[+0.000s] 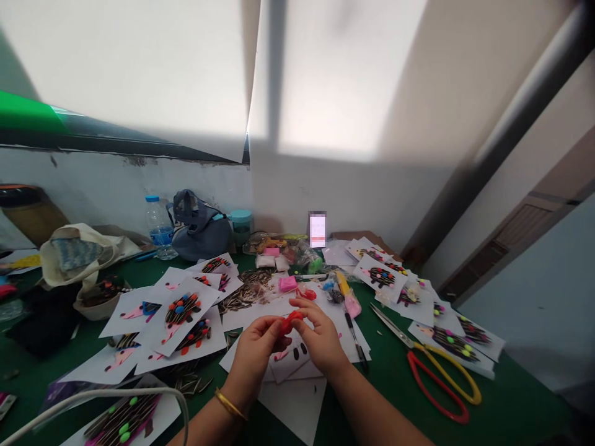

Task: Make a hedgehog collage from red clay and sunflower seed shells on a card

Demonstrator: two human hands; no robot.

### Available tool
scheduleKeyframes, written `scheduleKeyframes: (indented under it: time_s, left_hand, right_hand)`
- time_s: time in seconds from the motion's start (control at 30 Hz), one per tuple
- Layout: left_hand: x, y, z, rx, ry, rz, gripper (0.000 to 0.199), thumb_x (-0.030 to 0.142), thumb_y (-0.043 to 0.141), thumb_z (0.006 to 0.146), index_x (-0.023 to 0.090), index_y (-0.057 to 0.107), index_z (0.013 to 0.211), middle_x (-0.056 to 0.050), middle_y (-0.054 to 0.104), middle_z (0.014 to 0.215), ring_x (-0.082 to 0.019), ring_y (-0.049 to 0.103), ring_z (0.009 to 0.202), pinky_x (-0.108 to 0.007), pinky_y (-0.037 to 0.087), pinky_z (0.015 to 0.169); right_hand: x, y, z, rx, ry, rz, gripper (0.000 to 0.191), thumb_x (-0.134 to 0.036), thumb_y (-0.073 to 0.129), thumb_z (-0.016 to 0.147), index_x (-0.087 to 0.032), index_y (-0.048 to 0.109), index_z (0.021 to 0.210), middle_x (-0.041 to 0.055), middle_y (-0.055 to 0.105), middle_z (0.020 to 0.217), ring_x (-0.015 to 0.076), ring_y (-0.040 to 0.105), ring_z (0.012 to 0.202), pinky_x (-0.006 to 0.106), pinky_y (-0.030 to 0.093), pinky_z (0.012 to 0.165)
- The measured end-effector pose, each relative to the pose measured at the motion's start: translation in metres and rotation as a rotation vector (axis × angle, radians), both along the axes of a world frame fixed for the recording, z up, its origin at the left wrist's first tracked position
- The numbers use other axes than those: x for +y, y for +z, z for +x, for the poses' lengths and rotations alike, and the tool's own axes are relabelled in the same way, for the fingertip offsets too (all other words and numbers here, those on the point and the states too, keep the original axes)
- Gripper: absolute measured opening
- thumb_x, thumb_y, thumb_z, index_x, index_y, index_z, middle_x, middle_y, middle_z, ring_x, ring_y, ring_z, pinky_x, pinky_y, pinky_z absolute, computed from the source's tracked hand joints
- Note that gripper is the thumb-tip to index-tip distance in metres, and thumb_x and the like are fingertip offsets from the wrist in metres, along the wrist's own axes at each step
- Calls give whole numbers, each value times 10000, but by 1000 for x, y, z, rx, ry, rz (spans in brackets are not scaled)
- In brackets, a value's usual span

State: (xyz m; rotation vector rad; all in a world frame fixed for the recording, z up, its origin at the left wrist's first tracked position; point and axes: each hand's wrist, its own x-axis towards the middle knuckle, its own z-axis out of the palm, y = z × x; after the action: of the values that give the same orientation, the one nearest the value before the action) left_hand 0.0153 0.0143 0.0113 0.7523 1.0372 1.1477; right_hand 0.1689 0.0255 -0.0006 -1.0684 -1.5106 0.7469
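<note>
My left hand and my right hand meet over white paper at the middle of the table. Both pinch a soft red lump of modelling clay between thumbs and fingertips. Under them lies a sheet of paper with pink and dark marks, partly covered by the hands. Just beyond are another piece of red clay in clear wrap and a pink clay block. A black pen rests right of my right hand. Striped sunflower seeds are heaped to the upper left.
Hedgehog pictures made with seeds overlap on the left; more picture cards lie right. Large scissors with red and yellow handles lie open on the right. A pale cable crosses the lower left. A phone stands against the wall.
</note>
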Motion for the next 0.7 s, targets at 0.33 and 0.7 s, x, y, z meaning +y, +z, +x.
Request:
scheduleKeyframes:
  time_s: [0.33,0.7]
  left_hand:
    - [-8,2,6,-271,-132,-42,554,625,584,808,160,695,1088,-148,723,1072,-249,672,977,-349,515,841]
    - [-4,0,2,-125,-61,-62,437,447,801,668,178,645,975,-58,719,878,-206,689,830,-259,484,657]
  right_hand:
    - [0,-9,-2,-419,17,236,494,-273,628,862,-282,537,1348,72,477,1455,302,328,1395,562,276,1125]
    - [1,-12,0,-349,101,49,699,-329,795,709,-260,528,1352,96,525,1407,311,382,1367,534,336,1107]
